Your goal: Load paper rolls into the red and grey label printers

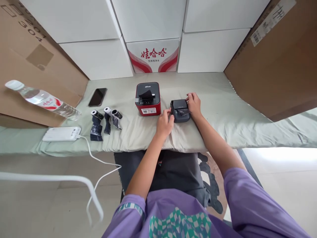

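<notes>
A small black portable printer (181, 114) lies on the cloth-covered surface, with a strip of dark paper coming out of its front. My left hand (164, 124) rests against its left side, fingers curled towards the edge. On the opposite side, my right hand (194, 103) grips the upper right edge, so the printer sits between both hands. Just left of it stands a larger red and black receipt printer (148, 109), a piece of black paper sticking up from its top slot. Some of the left fingertips are hidden by the small printer's side.
Partly unrolled dark paper rolls (96, 127) lie to the left, near a phone (98, 97), a white power bank (61, 134) with a cable, and a water bottle (47, 100). White boxes (153, 54) line the back. Cardboard boxes (277, 62) stand at both sides.
</notes>
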Motion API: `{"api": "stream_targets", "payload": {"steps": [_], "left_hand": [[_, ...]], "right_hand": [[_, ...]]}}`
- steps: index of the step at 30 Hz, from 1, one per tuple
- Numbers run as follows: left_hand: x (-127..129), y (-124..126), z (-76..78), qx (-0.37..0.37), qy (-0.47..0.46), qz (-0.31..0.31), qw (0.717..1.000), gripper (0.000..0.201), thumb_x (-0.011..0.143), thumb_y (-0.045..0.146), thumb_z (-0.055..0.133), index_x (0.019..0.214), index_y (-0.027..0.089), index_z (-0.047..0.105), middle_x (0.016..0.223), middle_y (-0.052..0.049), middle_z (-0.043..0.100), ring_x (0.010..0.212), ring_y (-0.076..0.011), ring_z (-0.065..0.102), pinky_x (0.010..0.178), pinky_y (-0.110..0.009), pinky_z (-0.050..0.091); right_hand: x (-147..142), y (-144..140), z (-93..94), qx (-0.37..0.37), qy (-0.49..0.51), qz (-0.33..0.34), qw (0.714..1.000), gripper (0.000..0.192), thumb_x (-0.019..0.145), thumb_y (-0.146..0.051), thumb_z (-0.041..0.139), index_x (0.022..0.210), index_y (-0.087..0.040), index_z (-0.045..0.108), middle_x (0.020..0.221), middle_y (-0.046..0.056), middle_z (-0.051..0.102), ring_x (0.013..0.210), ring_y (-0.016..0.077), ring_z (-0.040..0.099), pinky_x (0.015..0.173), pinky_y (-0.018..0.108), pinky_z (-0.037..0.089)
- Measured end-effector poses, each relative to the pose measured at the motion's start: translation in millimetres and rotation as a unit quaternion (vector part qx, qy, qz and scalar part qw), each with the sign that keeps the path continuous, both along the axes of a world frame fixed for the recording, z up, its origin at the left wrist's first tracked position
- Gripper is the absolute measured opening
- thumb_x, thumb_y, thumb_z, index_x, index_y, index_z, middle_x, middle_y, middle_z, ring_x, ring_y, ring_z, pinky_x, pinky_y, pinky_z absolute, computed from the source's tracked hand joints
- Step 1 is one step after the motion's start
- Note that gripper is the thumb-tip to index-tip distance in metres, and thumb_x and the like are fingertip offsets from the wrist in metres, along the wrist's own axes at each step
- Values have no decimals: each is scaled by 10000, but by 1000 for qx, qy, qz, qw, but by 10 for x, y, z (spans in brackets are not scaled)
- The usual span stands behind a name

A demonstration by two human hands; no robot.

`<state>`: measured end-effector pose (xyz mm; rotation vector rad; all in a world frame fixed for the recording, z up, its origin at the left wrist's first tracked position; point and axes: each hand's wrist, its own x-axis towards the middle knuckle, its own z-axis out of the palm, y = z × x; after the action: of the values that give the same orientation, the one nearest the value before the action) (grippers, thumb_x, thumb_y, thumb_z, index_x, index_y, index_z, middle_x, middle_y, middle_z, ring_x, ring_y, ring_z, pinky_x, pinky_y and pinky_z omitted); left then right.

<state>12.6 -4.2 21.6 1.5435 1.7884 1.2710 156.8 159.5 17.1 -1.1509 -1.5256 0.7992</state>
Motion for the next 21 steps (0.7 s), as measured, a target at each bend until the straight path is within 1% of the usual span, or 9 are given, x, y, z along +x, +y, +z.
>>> {"api": "stream_targets", "payload": {"steps": [4, 7, 10, 15, 19, 21], "left_hand": [[-4, 5, -8, 1, -4, 1, 1000, 164, 1026, 249, 516, 1188, 246, 543, 1504, -134, 677, 1428, -296, 622, 1235, -503, 450], [-3, 13, -16, -1, -13, -2, 1000, 172, 1030, 250, 511, 1198, 256, 546, 1524, -118, 666, 1453, -289, 602, 1261, -513, 425], [-4, 14, -24, 1, -13, -1, 1000, 182, 1029, 246, 513, 1206, 258, 550, 1524, -112, 666, 1451, -291, 602, 1269, -523, 413], [-20, 1, -41, 2, -2, -5, 1000, 171, 1041, 256, 505, 1207, 245, 543, 1519, -132, 667, 1454, -281, 598, 1246, -487, 437], [-22, -5, -59, 10, 16, -11, 1000, 191, 1026, 240, 523, 1215, 250, 547, 1540, -126, 651, 1458, -274, 594, 1277, -505, 397], [-15, -6, -61, 12, 18, -10, 1000, 203, 1021, 229, 528, 1221, 256, 549, 1542, -122, 650, 1457, -267, 596, 1290, -509, 382]], "right_hand": [[-1, 5, 0, -2, 6, 1, 1000, 470, 968, -726, 477, 877, -275, 571, 798, 20, 640, 767, 208, 593, 759, 348, 512], [6, 6, 5, -13, 16, 16, 1000, 511, 944, -781, 480, 890, -279, 561, 796, 7, 625, 664, 182, 533, 674, 332, 480], [14, 16, 2, -19, 27, 33, 999, 533, 924, -805, 499, 908, -276, 560, 810, 0, 619, 592, 157, 486, 627, 328, 445], [26, 90, -42, -3, 27, 37, 999, 583, 930, -836, 483, 957, -265, 597, 837, 16, 624, 604, 155, 509, 636, 331, 463], [43, 127, -59, -9, 35, 43, 998, 613, 939, -852, 481, 1014, -262, 630, 841, 29, 646, 607, 161, 554, 621, 341, 492], [51, 109, -35, -9, 39, 35, 999, 632, 948, -860, 458, 1026, -261, 643, 792, 28, 653, 587, 171, 570, 613, 354, 513]]}}
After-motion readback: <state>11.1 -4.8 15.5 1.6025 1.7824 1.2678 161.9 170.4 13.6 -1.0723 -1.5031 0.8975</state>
